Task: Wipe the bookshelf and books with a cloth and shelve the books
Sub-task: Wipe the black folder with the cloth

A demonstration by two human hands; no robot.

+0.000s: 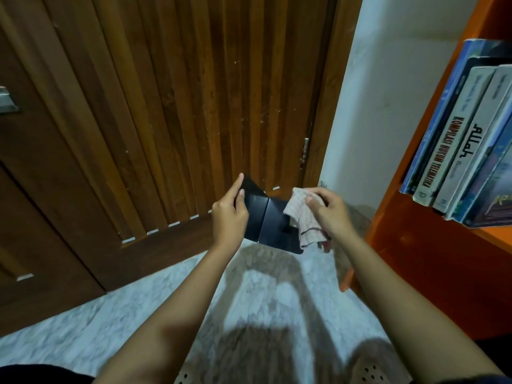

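The left hand (230, 214) grips the left edge of a thin dark book (264, 217), thumb on its face and forefinger straight along its top corner. The right hand (328, 210) pinches one bunched pale striped cloth (302, 218) against the book's right half, hiding that corner. The book is held in the air above the marbled floor (133, 314), in front of the slatted wooden door (166, 106). To the right stands the orange bookshelf (415, 245), near the right forearm. At least five shelved books (457, 151) lean there, cut off by the frame.
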